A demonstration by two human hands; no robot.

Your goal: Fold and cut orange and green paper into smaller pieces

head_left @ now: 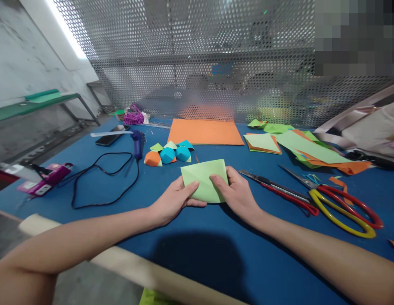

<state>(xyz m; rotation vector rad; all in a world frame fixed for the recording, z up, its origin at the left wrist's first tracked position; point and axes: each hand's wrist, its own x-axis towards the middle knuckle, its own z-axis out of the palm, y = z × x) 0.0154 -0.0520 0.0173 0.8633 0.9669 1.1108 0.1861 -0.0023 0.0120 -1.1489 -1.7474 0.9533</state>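
Observation:
A light green square of paper (205,182) is held up above the blue table, in front of me. My left hand (176,197) grips its left edge, thumb on the face and fingers behind. On the right edge, my right hand (236,192) pinches it in the same way, with the thumb near the middle. Faint crease lines show on the paper. Just beyond it sit several small folded paper shapes (167,155) in orange, blue and green. To the right of my right hand lie a cutter knife (276,186) and large scissors (335,199) with red and yellow handles.
An orange sheet (205,132) lies at the back by the perforated metal screen (197,55). Paper squares (263,143) and offcuts (314,146) are at right. At left are a glue gun (138,144) with its cord, a phone (109,137), a purple power strip (46,180) and purple twine (134,115).

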